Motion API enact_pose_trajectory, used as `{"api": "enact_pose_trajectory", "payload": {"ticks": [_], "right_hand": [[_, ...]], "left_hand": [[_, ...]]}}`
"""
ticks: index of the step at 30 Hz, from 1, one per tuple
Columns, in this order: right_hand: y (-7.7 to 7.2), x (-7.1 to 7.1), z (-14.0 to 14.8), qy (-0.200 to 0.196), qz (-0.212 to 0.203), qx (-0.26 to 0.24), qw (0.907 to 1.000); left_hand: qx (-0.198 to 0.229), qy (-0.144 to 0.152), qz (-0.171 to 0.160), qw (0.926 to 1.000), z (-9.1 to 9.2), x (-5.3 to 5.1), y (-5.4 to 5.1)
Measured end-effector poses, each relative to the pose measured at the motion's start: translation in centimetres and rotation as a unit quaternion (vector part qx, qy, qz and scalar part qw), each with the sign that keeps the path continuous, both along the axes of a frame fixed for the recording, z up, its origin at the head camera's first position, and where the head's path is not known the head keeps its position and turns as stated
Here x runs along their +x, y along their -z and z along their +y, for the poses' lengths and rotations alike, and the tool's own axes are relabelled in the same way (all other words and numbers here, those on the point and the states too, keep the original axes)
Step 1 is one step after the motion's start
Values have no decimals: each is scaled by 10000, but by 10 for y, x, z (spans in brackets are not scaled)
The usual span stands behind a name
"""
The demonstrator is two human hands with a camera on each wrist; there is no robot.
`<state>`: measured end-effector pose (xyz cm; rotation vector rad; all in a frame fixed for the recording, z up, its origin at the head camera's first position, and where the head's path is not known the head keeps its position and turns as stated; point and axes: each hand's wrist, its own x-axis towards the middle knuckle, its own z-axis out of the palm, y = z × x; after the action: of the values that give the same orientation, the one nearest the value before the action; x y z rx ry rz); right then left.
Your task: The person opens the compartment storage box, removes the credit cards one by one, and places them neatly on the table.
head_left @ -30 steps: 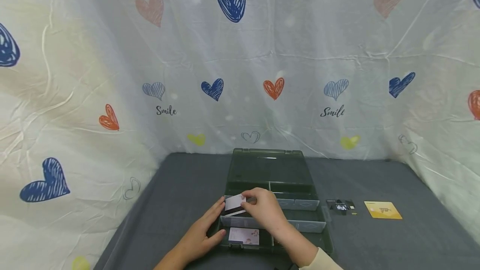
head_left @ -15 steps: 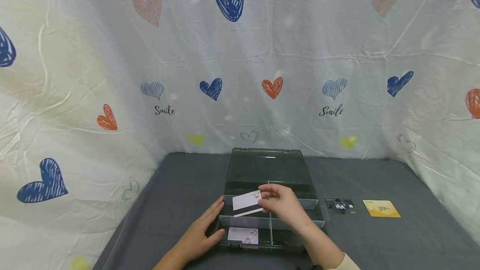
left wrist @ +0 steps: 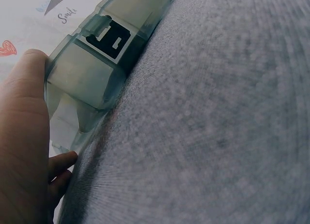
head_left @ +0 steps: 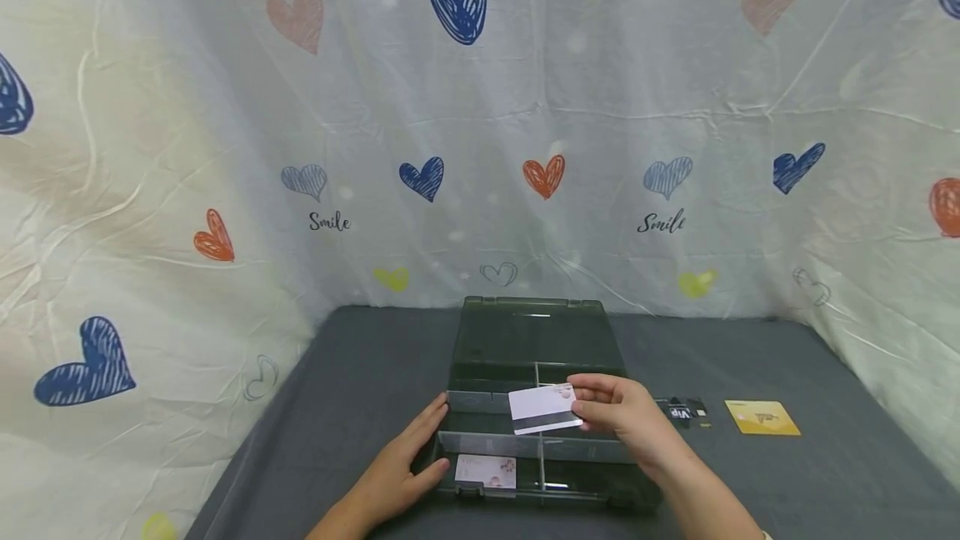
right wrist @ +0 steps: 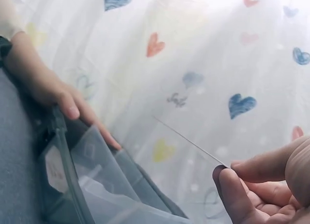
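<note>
Between thumb and fingers, my right hand [head_left: 626,415] pinches a white card [head_left: 542,408] with a dark stripe by its right end. The card is held above the middle of a dark green see-through divided box [head_left: 592,473], whose lid stands raised at the back. In the right wrist view this card [right wrist: 191,141] shows edge-on as a thin line. My left hand [head_left: 397,469] rests against the box's left side with straight fingers; the left wrist view shows its thumb beside the box's front wall [left wrist: 87,74]. A pale card with a pink print [head_left: 486,471] lies in the front left compartment.
On the grey cloth right of the box lie a black VIP card [head_left: 684,412], partly behind my right hand, and a yellow card [head_left: 762,417]. A white curtain with printed hearts [head_left: 480,132] hangs behind and to the sides of the table.
My right hand has moved to the right with the striped card, from the box's left side to over its middle. The left hand stays in place on the box.
</note>
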<state>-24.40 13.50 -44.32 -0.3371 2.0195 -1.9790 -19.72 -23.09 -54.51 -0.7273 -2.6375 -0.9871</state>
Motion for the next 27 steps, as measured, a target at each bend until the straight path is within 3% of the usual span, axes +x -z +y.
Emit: {"api": "enact_pose_trajectory", "payload": {"ticks": [17,27], "right_hand": [[-10,5,75,369,-74,171,9991],[-9,-4,127,7,-53,13,10000]], "left_hand": [[-7,37,42,10000,-1,-2,3],[-29,-13,25,10000,-1,-1,4]]}}
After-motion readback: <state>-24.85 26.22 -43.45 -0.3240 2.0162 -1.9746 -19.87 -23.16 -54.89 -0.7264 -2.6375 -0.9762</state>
